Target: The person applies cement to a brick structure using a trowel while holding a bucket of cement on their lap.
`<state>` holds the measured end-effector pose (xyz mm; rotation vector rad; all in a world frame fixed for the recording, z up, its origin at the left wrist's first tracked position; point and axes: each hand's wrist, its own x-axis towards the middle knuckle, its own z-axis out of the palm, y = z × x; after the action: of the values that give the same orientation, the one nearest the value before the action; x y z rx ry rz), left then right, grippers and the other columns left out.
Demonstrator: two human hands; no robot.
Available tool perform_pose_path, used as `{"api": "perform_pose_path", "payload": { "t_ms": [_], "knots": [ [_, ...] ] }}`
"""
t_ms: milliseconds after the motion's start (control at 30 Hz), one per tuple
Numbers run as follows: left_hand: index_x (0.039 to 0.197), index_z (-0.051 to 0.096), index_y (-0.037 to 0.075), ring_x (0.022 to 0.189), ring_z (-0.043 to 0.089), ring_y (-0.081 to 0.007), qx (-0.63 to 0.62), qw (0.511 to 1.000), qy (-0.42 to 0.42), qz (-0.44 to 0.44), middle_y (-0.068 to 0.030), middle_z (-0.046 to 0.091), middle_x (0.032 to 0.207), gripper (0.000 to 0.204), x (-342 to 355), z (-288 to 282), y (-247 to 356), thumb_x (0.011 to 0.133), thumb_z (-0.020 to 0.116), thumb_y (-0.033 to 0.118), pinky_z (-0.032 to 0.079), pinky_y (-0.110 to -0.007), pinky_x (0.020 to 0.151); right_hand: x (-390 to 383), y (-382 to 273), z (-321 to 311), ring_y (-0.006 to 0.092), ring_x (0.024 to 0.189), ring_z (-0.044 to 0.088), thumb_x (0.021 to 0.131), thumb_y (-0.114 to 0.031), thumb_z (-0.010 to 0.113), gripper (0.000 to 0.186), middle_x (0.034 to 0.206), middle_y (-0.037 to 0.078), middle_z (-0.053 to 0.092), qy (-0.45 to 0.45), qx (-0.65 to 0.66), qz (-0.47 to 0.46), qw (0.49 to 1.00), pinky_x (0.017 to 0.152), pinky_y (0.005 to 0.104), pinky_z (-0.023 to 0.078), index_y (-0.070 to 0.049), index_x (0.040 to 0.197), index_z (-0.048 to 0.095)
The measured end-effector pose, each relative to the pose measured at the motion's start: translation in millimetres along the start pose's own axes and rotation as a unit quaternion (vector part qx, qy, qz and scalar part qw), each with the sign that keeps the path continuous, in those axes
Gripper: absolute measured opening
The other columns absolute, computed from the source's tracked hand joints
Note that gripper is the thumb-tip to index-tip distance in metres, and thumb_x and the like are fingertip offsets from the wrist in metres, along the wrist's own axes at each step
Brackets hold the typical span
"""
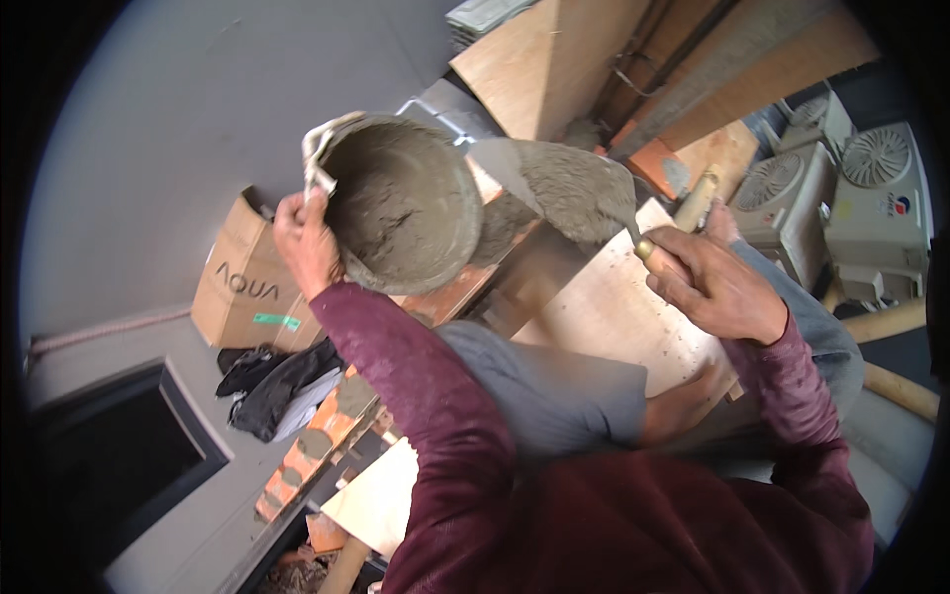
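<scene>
My left hand (309, 243) is closed on the rim of a round bucket (465, 193), next to a pale cloth-like or rope-like handle. The bucket is tilted so its inside shows, coated with wet grey mortar (396, 213). In my right hand (720, 287) is a brick trowel (503, 163), gripped by its wooden handle with the fingers wrapped round. A thick load of grey mortar (579, 190) covers most of the blade. The blade points left, its tip close to the bucket's right side. Below the trowel lies a pale wooden board (614, 317).
At left, a cardboard box (233, 277) stands by a grey wall, with dark clothes (277, 391) near it. A row of orange bricks with mortar (297, 460) runs at lower left. Fan units (876, 198) and bamboo poles (886, 322) are at right; plywood sheets (539, 64) lean behind.
</scene>
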<state>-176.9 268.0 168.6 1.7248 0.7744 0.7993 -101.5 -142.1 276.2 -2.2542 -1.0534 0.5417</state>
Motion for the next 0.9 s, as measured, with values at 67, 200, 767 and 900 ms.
{"api": "perform_pose_path", "payload": {
  "t_ms": [67,200,767,900],
  "knots": [
    [0.08,0.058,0.001,0.063,0.031,-0.0055,0.039,0.999,-0.019,-0.006,0.0074,0.038,0.066,0.022,-2.1,-15.3,30.0,0.084,0.069,0.02,0.026,-0.023,0.057,32.6,-19.5,15.5,0.0336,0.074,0.061,0.081,-0.006,0.055,0.027,0.083,0.02,0.06,-0.008,-0.117,-0.044,0.992,0.066,0.04,0.048,0.004,0.107,0.053],
    [0.078,0.056,0.004,0.063,0.032,-0.0041,-0.039,0.992,-0.119,0.009,0.0083,0.039,0.068,0.019,8.1,-38.7,61.8,0.087,0.065,0.018,0.026,-0.021,0.058,128.7,-45.6,59.8,0.0285,0.073,0.06,0.079,-0.004,0.057,0.037,0.086,0.014,0.052,0.089,-0.293,-0.175,0.936,0.06,0.0369,0.049,0.004,0.113,0.046],
    [0.091,0.056,0.005,0.08,0.046,-0.0048,-0.109,0.971,-0.212,0.009,0.0044,0.053,0.083,0.013,-33.1,-97.1,92.0,0.09,0.063,0.016,0.036,-0.02,0.078,96.4,-118.9,98.8,0.0212,0.087,0.059,0.079,-0.012,0.059,0.036,0.098,0.012,0.054,-0.002,-0.464,-0.237,0.854,0.062,0.0298,0.055,0.008,0.109,0.055],
    [0.091,0.056,0.005,0.08,0.046,-0.0045,-0.085,0.975,-0.204,0.024,0.0044,0.053,0.084,0.013,-46.3,-102.0,96.6,0.09,0.064,0.016,0.036,-0.02,0.077,65.2,-110.6,104.9,0.0193,0.085,0.057,0.079,-0.012,0.058,0.042,0.096,0.01,0.052,-0.081,-0.459,-0.244,0.851,0.062,0.0295,0.052,0.004,0.118,0.055]
  ]
}}
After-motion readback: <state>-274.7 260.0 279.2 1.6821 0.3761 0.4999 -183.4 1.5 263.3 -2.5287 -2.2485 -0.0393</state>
